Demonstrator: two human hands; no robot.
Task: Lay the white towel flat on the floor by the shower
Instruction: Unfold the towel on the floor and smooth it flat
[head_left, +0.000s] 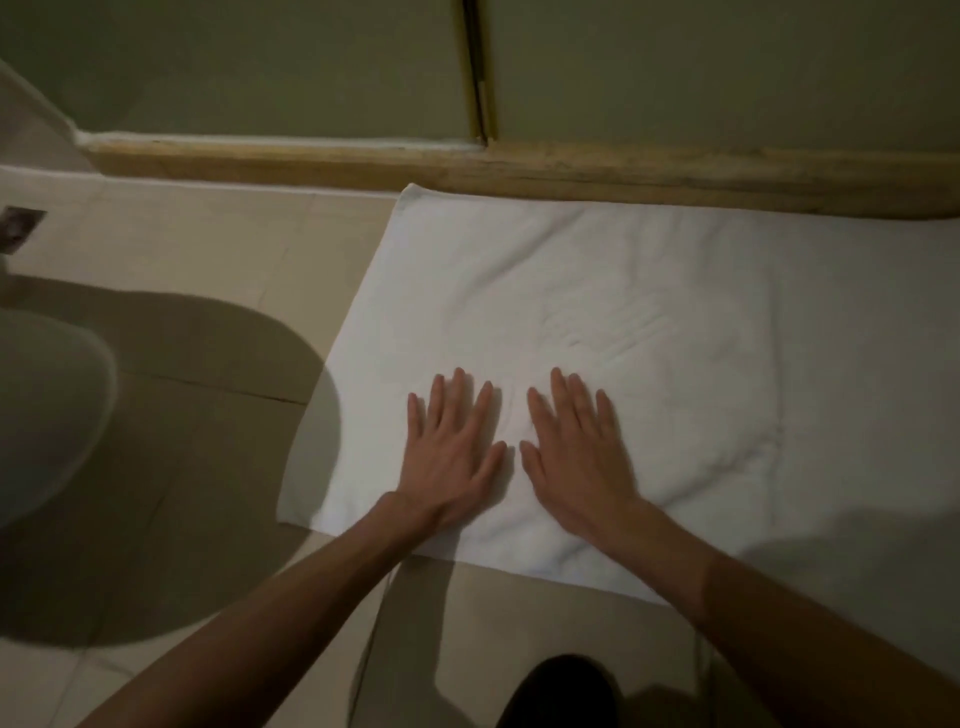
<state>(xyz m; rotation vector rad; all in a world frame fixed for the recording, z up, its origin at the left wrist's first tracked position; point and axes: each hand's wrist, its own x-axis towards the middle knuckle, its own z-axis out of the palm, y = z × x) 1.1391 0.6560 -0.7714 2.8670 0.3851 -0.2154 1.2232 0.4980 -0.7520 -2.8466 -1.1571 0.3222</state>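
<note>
I see the white towel (597, 312) spread on the tiled floor (208, 249), its far edge against the shower threshold (519, 166) across the upper frame. My left hand (452, 452) and right hand (576, 457) lie palm-down at centre frame, grip released, fingers splayed, holding nothing. To finish well I'd sweep both palms outward, pressing the puckers at centre right toward the edges.

White towel (597, 291) right end beyond the frame edge; embossed pattern too faint.
</note>
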